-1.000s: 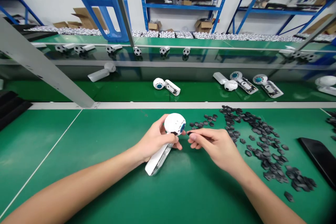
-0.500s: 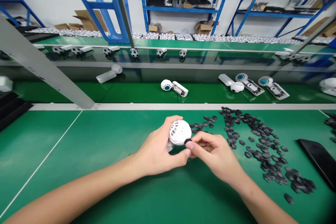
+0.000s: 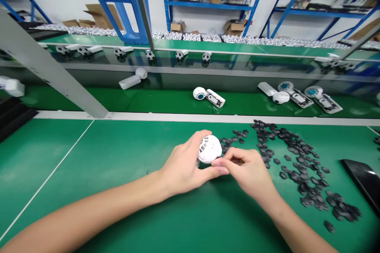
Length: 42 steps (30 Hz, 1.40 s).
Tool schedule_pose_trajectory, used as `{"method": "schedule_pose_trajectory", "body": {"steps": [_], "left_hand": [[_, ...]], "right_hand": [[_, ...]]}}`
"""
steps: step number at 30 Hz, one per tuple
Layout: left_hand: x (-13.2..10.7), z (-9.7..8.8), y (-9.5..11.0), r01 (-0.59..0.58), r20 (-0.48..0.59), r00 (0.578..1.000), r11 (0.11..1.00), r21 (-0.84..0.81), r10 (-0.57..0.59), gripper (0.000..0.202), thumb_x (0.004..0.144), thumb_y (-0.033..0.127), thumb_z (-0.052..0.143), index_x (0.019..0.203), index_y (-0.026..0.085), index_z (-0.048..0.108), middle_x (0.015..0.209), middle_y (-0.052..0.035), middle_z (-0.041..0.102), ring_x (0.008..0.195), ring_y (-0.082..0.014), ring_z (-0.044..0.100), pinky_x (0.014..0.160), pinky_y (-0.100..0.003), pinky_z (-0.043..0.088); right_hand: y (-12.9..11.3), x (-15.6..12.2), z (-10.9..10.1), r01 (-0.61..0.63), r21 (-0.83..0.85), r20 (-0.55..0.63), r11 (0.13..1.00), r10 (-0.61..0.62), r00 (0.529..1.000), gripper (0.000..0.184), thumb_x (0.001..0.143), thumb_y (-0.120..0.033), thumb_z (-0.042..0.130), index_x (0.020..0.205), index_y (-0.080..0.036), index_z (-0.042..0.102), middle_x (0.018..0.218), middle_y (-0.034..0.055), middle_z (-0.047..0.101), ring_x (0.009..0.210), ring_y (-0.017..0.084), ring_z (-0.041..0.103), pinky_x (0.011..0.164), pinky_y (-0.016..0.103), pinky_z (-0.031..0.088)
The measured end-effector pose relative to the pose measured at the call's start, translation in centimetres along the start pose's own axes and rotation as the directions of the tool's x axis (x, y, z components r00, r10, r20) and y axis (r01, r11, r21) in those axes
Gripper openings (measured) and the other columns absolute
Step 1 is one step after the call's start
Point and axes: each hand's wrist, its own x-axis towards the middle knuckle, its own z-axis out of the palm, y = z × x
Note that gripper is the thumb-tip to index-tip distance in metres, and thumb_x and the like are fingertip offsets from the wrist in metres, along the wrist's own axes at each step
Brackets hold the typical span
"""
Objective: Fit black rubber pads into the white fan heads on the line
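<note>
- L hand point(image 3: 185, 162): closed round white vented ball housing point(image 3: 209, 149), fingers over top, thumb passing under; firm hold.
- Housing: in L hand over green bench mat point(image 3: 44, 166), just L of the loose pieces; slats face cam.
- R hand point(image 3: 247, 170): narrow pinch at housing's lower R edge; touching or just beside, cannot tell. Anything in pinch hidden.
- Chg vs prev shots: small black piece no longer shows at R fingertips; long white handle no longer shows below L hand; housing rotated, slats now toward cam.
- Nearby: loose black hex pieces point(image 3: 292, 149) scattered R of hands; black slab point(image 3: 360, 180) far R.
- Beyond: on green shelf ahead, white ball unit point(image 3: 199, 93) beside opened white handle point(image 3: 215, 98).
</note>
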Motion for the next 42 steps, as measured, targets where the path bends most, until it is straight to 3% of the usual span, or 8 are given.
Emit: {"method": "schedule_pose_trajectory", "body": {"steps": [8, 12, 18, 22, 26, 33, 39, 42], "left_hand": [[1.8, -2.1, 0.4, 0.043, 0.126, 0.992, 0.989, -0.14, -0.026, 0.047, 0.086, 0.054, 0.077, 0.116, 0.023, 0.06, 0.093, -0.0015, 0.072, 0.075, -0.0184, 0.065, 0.064, -0.025, 0.046], [2.5, -3.2, -0.3, 0.08, 0.108, 0.993, 0.953, -0.292, -0.05, 0.04, 0.093, 0.055, 0.069, 0.107, 0.018, 0.061, 0.083, -0.0018, 0.068, 0.062, -0.0157, 0.064, 0.059, -0.026, 0.048], [2.8, -3.6, -1.0, 0.04, 0.098, 0.995, 0.846, -0.532, 0.015, 0.046, 0.092, 0.054, 0.07, 0.118, 0.018, 0.057, 0.095, -0.0065, 0.07, 0.078, -0.0193, 0.068, 0.066, -0.027, 0.051], [2.4, -3.4, -0.5, -0.073, 0.023, 0.996, 0.921, -0.382, 0.088, 0.069, 0.083, 0.046, 0.084, 0.14, 0.025, 0.05, 0.129, -0.0102, 0.066, 0.097, -0.0203, 0.066, 0.082, -0.029, 0.052], [2.2, -3.9, 0.0, -0.14, -0.112, 0.985, 0.989, -0.045, 0.134, 0.068, 0.078, 0.048, 0.087, 0.134, 0.025, 0.056, 0.127, -0.0089, 0.066, 0.102, -0.0243, 0.066, 0.088, -0.033, 0.052], [1.4, -4.9, 0.9, -0.076, -0.022, 0.997, 0.997, 0.001, 0.076, 0.05, 0.084, 0.041, 0.079, 0.126, 0.028, 0.056, 0.099, -0.0004, 0.07, 0.077, -0.0169, 0.066, 0.062, -0.023, 0.052], [1.3, -2.3, -2.3, -0.194, -0.15, 0.966, 0.974, 0.121, 0.211, 0.066, 0.077, 0.033, 0.082, 0.133, 0.028, 0.046, 0.124, -0.0032, 0.069, 0.09, -0.0195, 0.071, 0.077, -0.028, 0.054], [1.3, -1.2, -3.3, -0.136, -0.107, 0.982, 0.974, 0.182, 0.158, 0.069, 0.077, 0.036, 0.081, 0.135, 0.03, 0.043, 0.111, -0.0001, 0.073, 0.081, -0.0206, 0.072, 0.071, -0.029, 0.052]], "right_hand": [[1.3, 1.2, -2.6, 0.228, -0.04, 0.18, 0.973, -0.217, 0.959, 0.042, 0.112, -0.041, 0.037, 0.1, -0.021, 0.072, 0.086, 0.0032, 0.073, 0.075, 0.016, 0.067, 0.072, 0.028, 0.052], [1.5, 1.8, -5.3, 0.169, -0.349, 0.1, 0.922, -0.143, 0.985, 0.042, 0.111, -0.045, 0.042, 0.095, -0.024, 0.074, 0.081, 0.0019, 0.073, 0.068, 0.017, 0.064, 0.065, 0.029, 0.049], [3.0, 2.3, -5.9, 0.28, -0.555, 0.313, 0.783, -0.114, 0.943, 0.017, 0.102, -0.04, 0.063, 0.103, -0.03, 0.077, 0.101, 0.0024, 0.075, 0.091, 0.022, 0.071, 0.08, 0.032, 0.054], [3.4, 2.2, -5.0, 0.316, -0.616, 0.361, 0.722, -0.098, 0.927, 0.014, 0.101, -0.035, 0.064, 0.109, -0.03, 0.075, 0.107, 0.0018, 0.072, 0.09, 0.021, 0.071, 0.081, 0.032, 0.053], [2.7, 2.1, -4.1, 0.349, -0.64, 0.354, 0.684, -0.14, 0.925, 0.017, 0.103, -0.031, 0.059, 0.108, -0.029, 0.076, 0.107, 0.0027, 0.07, 0.091, 0.02, 0.07, 0.077, 0.03, 0.052], [2.0, 1.7, -1.3, 0.123, -0.17, 0.195, 0.978, -0.089, 0.977, 0.021, 0.103, -0.039, 0.059, 0.09, -0.022, 0.063, 0.077, 0.0003, 0.07, 0.063, 0.015, 0.065, 0.061, 0.027, 0.053], [1.2, 0.7, -0.7, -0.025, 0.153, 0.105, 0.988, 0.009, 0.994, 0.023, 0.088, -0.043, 0.079, 0.096, -0.022, 0.081, 0.083, 0.0042, 0.079, 0.069, 0.018, 0.074, 0.065, 0.027, 0.062], [0.8, 0.3, -0.5, -0.018, 0.187, 0.1, 0.982, -0.001, 0.995, 0.02, 0.09, -0.04, 0.078, 0.098, -0.023, 0.084, 0.085, 0.005, 0.081, 0.073, 0.019, 0.077, 0.069, 0.027, 0.065]]}}
